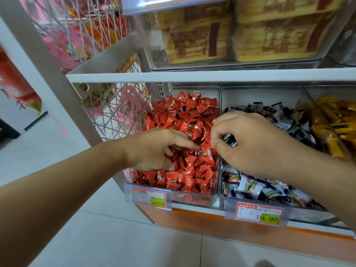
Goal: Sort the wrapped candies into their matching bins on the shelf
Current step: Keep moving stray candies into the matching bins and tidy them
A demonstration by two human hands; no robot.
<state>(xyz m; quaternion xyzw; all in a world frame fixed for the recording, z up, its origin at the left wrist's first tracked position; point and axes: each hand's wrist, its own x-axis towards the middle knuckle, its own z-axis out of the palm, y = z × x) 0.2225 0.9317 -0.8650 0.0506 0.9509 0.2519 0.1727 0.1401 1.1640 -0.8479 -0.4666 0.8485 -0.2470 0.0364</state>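
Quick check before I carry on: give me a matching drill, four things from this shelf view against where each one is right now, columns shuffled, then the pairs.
Things:
1. red candies
2. dark-and-white candies
3. yellow candies
4. dark candy

Places:
A. rightmost bin in view
B. in the grip of the right hand
C. left bin, where the left hand reaches in
D. middle bin, above the 19.90 price tag

Pairs: 1-C, 2-D, 3-A, 4-B
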